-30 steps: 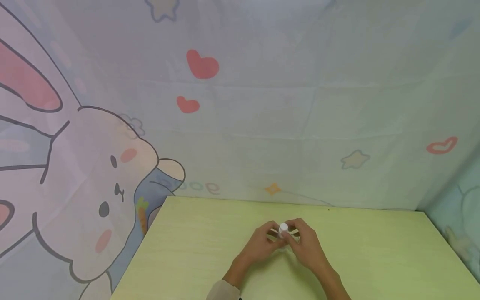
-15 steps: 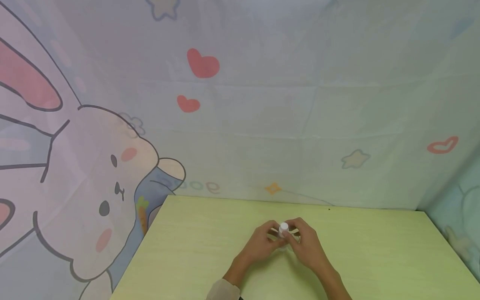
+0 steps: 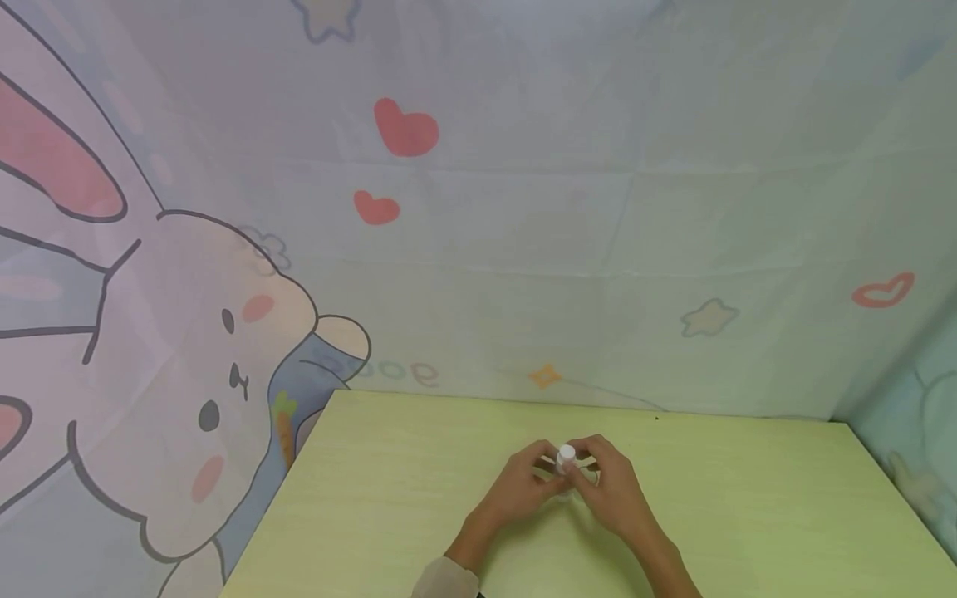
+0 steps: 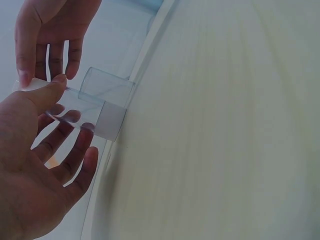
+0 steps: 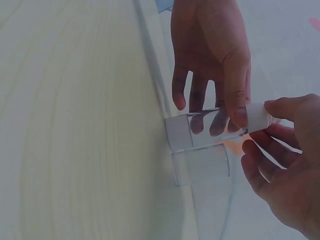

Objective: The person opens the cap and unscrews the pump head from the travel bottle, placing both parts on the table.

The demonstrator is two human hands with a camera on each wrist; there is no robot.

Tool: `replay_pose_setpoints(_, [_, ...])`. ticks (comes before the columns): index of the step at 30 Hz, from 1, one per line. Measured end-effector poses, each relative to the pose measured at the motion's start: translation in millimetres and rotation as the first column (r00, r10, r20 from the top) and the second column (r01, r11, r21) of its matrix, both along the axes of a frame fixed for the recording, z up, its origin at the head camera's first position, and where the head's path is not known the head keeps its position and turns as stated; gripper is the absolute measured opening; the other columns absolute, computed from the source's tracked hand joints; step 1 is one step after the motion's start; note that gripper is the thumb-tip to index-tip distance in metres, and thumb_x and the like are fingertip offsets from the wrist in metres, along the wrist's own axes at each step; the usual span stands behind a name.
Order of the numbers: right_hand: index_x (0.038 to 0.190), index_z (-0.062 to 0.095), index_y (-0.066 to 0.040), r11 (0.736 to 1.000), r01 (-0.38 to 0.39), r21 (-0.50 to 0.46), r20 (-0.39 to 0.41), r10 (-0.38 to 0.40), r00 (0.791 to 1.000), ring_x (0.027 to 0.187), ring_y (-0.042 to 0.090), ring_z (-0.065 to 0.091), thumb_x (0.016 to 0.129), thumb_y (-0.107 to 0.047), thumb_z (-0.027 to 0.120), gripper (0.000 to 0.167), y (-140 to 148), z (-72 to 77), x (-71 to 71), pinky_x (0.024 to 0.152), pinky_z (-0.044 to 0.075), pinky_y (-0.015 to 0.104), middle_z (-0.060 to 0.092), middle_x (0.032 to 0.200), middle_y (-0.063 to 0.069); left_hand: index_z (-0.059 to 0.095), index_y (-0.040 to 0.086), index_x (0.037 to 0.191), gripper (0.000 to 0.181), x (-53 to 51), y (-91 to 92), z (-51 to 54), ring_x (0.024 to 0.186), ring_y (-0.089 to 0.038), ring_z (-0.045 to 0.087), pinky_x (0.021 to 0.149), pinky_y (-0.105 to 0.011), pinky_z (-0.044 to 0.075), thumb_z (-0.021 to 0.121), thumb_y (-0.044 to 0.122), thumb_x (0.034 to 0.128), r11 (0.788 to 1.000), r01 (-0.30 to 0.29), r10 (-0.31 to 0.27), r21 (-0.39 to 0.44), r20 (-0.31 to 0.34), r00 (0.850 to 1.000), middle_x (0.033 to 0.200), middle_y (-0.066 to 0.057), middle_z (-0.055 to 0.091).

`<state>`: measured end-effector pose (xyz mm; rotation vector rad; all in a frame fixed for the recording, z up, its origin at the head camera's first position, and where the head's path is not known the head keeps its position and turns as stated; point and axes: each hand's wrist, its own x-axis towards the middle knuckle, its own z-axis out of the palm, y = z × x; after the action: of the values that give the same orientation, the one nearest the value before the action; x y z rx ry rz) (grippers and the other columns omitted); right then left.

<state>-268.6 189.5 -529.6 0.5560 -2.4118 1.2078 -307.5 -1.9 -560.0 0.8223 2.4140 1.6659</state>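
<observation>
A clear bottle (image 4: 82, 112) with a whitish lower band and a white top (image 3: 566, 453) stands upright on the table between both hands. My left hand (image 3: 516, 492) grips its clear body between thumb and fingers, as the right wrist view shows. There, my right hand (image 5: 300, 165) pinches the white top with thumb and index finger, the other fingers loosely bent. Right beside the bottle's base is a short transparent cylinder (image 5: 204, 167), touched by neither hand; it also shows in the left wrist view (image 4: 107, 86).
The pale yellow-green table (image 3: 748, 498) extends to both sides of the hands. Behind it hangs a cloth backdrop (image 3: 523, 224) printed with hearts, stars and a large rabbit; more cloth hangs at the right edge. A tiny dark speck (image 3: 656, 419) lies near the table's back edge.
</observation>
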Motion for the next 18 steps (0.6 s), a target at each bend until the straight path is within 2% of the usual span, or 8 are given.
replay_pose_setpoints(9, [0.119,0.067,-0.010,1.000,0.025,-0.018,0.037,-0.024,0.999,0.108,0.029,0.064,0.099,-0.021,0.079,0.025,-2.1,0.5,1.7,0.087,0.059,0.047,0.066,0.113,-0.002,0.065,0.019,0.113,0.020,0.9,-0.7,-1.0,0.116,-0.020,0.067,0.088,-0.026,0.058,0.073,0.034,0.1030,1.000,0.007,-0.007,0.001,-0.004,1.000,0.125,0.007,0.066])
replay_pose_setpoints(18, [0.116,0.067,-0.009,0.999,0.048,-0.009,0.034,-0.048,0.998,0.107,0.028,0.065,0.099,-0.017,0.078,0.022,-2.6,-1.1,0.7,0.087,0.060,0.046,0.067,0.111,-0.001,0.066,0.021,0.113,0.020,0.0,-0.2,-0.6,0.116,-0.019,0.066,0.088,-0.027,0.058,0.074,0.036,0.1022,1.000,0.009,-0.009,0.002,-0.013,1.000,0.125,0.008,0.066])
